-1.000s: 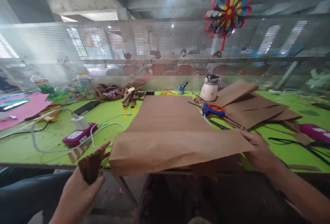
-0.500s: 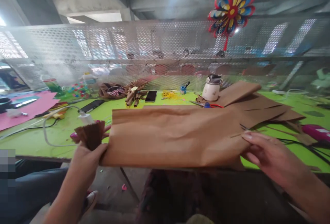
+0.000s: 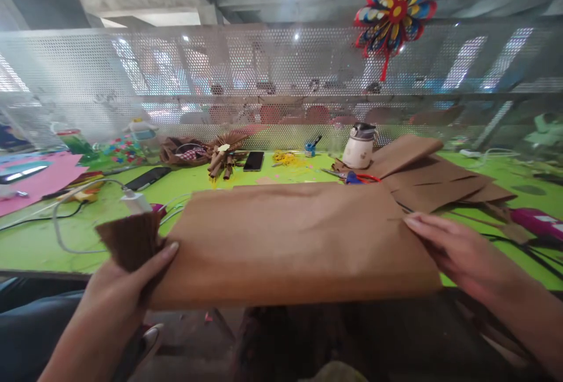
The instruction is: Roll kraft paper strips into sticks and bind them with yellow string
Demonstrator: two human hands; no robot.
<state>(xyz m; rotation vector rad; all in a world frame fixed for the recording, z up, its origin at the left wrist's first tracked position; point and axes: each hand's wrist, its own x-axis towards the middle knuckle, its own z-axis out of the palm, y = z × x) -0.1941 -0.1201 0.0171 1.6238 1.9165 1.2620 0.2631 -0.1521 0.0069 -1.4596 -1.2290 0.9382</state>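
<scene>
A wide sheet of brown kraft paper (image 3: 294,241) stretches between both hands above the table's front edge, its lower edge folded or curved under. My left hand (image 3: 116,288) is closed on the sheet's left end, thumb on top. The same hand holds a dark brown fanned bundle (image 3: 129,241), seemingly layered paper, which sticks up beyond the thumb. At the right end, my right hand (image 3: 448,247) pinches the sheet's edge, with its thumb on the face and other fingers behind. A thin dark line shows by the right thumb; I cannot make out what it is.
On the green table (image 3: 26,253) lie brown paper sheets (image 3: 440,179), red-handled scissors (image 3: 367,178), a white bottle (image 3: 358,147), a phone (image 3: 254,161) and rolled paper tubes (image 3: 222,162). A white cable (image 3: 57,223) runs at left. A perforated screen (image 3: 264,65) stands behind.
My left hand has moved left and down with the sheet and dark bundle. The sheet now looks flatter, its right side less creased, and sits lower. My right hand has shifted slightly left.
</scene>
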